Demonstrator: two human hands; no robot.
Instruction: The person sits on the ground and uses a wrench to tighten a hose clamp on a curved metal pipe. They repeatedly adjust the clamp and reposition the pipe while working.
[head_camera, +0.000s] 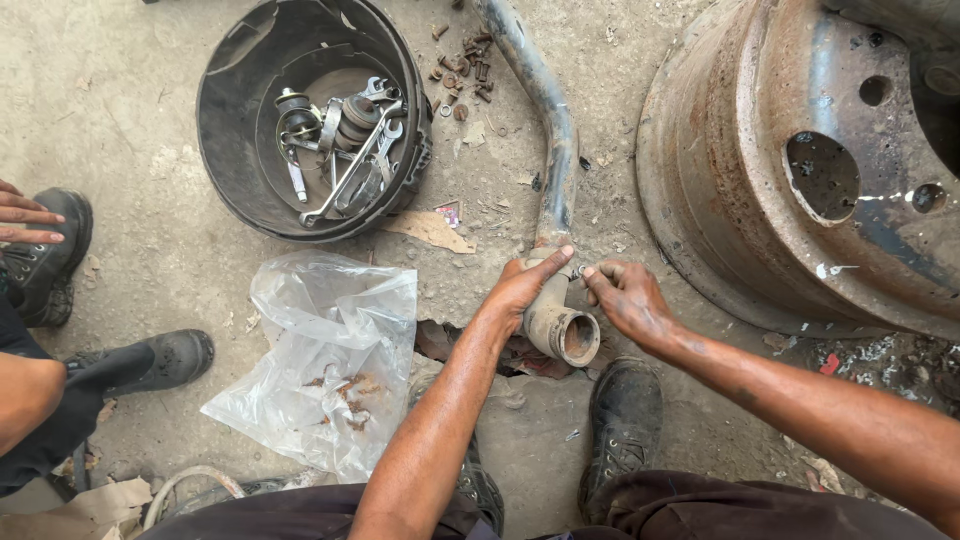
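I look down on a concrete floor (150, 120). Largest is the rusty wheel rim (800, 170), lying flat at the upper right. Next comes the black rubber tub (225, 120) at the upper left, with spanners (350, 170) and other metal parts piled inside. Below it lies a crumpled clear plastic bag (330, 370) with a few rusty bits in it. A long bent pipe (553, 130) runs from the top edge down to the middle, between the tub and the rim; its open, rusty end (572, 335) faces me, just above my 2 boots (622, 420).

My left hand (520, 290) is wrapped around that lower end of the pipe, fingers clamped on it, thumb stretched across the top. My right hand (630, 300) sits just beside it, fingers pinched together on a small bolt (581, 270) at the pipe's collar.

A scatter of rusty nuts and bolts (462, 65) lies near the tub. At the left edge, another person's hand (22, 215) and black shoes (150, 362) show.
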